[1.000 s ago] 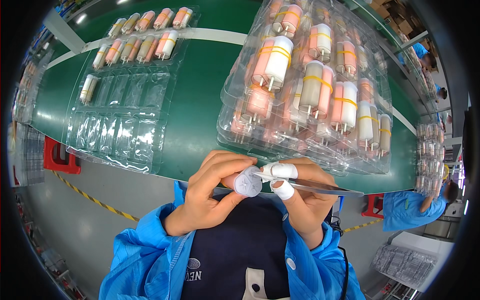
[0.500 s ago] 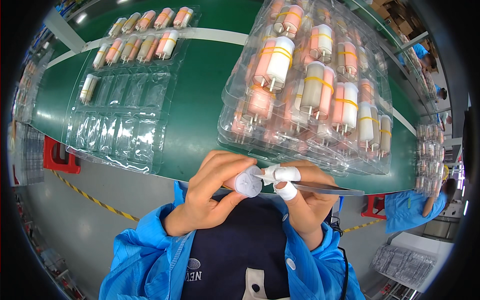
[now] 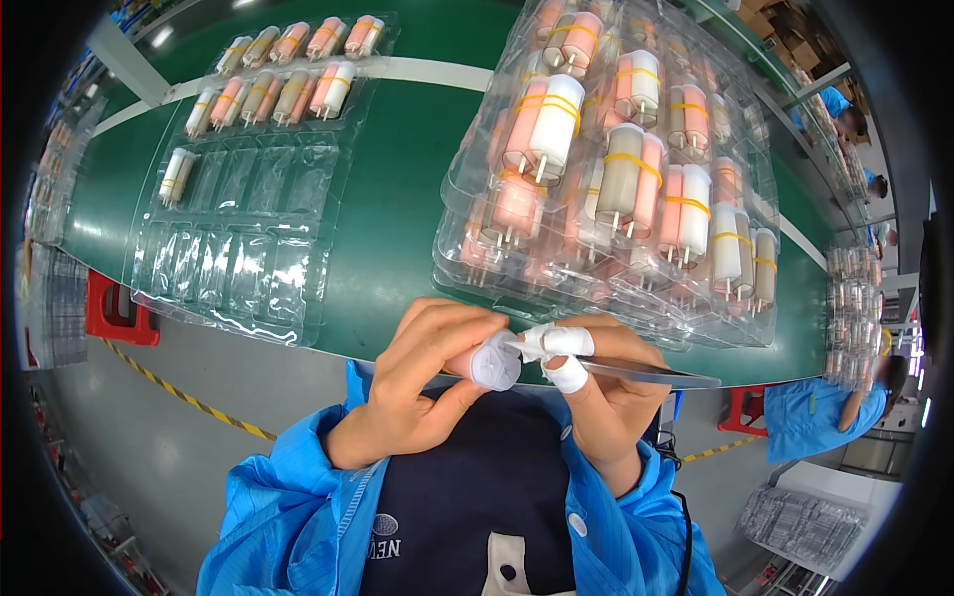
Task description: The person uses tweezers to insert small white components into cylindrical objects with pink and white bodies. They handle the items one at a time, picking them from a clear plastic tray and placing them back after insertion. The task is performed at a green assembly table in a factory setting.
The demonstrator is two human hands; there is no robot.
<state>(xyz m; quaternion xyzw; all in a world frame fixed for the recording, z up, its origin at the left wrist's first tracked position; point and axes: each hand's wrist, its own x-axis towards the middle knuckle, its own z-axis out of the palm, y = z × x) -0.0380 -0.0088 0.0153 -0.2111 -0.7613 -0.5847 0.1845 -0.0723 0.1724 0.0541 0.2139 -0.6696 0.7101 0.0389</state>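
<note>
My left hand (image 3: pixel 422 387) is wrapped round a small cylinder (image 3: pixel 495 363), pinkish at its side, with its pale, round end turned toward my right. White tape covers the thumb and forefinger of my right hand (image 3: pixel 611 382). That hand grips metal tweezers (image 3: pixel 651 373), whose rear end sticks out to the right. Their tip lies at the upper edge of the cylinder's pale end; whether it grips anything there is too small to tell. Both hands are close together at the green table's near edge.
Stacked clear trays (image 3: pixel 606 268) of banded pink, white and grey cylinders stand beyond my right hand. Left on the green table (image 3: pixel 388 199) lies a clear tray (image 3: pixel 234 248) with pairs in its far rows and bare near pockets. A red stool (image 3: pixel 119 308) stands at left; a co-worker's blue sleeve (image 3: pixel 805 417) shows at right.
The cylinder's pale end has tilted slightly in my left hand. The tweezers and my right fingers have shifted a little to the left. The trays look the same.
</note>
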